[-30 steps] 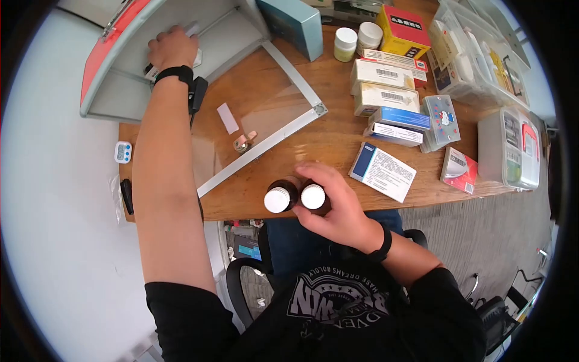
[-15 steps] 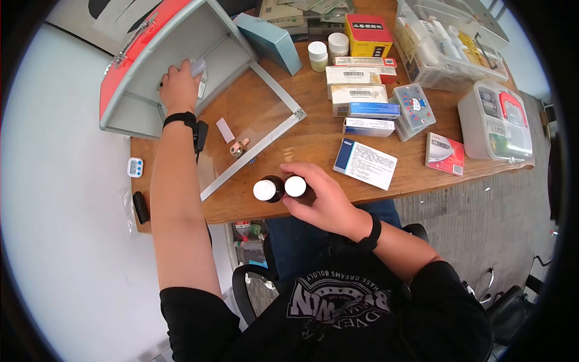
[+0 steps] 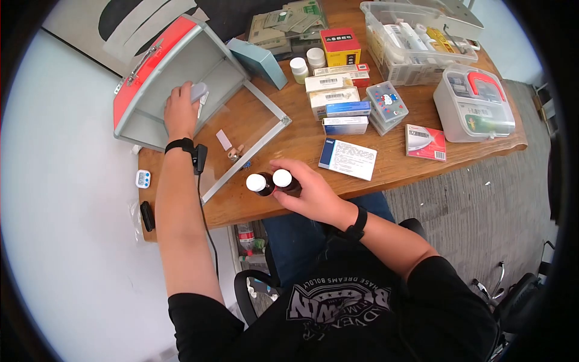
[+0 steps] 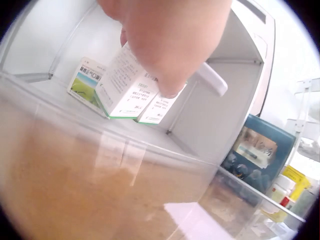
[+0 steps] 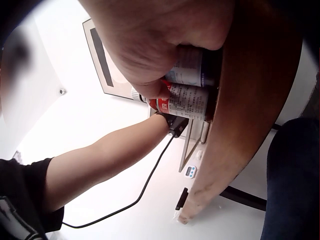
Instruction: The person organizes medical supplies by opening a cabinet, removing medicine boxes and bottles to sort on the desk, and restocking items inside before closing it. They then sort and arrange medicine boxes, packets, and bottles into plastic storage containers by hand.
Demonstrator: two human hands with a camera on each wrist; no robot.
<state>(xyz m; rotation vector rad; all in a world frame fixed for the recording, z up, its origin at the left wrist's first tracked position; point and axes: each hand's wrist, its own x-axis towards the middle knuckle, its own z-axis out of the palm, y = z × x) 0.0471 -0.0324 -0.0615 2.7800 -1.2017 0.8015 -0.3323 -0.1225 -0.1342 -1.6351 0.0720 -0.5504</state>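
Note:
My left hand (image 3: 184,98) reaches into an open grey cabinet (image 3: 151,78) with a red side and pinches a small white medicine box (image 3: 198,92). In the left wrist view the fingers (image 4: 167,75) hold this white box (image 4: 120,85) above the shelf, next to two other boxes (image 4: 85,80) lying there. At the table's front edge my right hand (image 3: 292,182) grips two brown bottles with white caps (image 3: 256,182) (image 3: 281,178) side by side. The right wrist view shows their labels (image 5: 187,100) under my palm.
The cabinet's glass door (image 3: 247,130) lies open on the wooden table (image 3: 386,172). Several medicine boxes (image 3: 338,102), a teal box (image 3: 259,60), clear bins (image 3: 416,36) and a white case with a red handle (image 3: 476,102) fill the right side. A small timer (image 3: 143,178) sits at the left edge.
My left hand has shifted slightly toward the cabinet's front with the box still in it. The right hand keeps its grip on both bottles. The head view has moved, showing more of the table.

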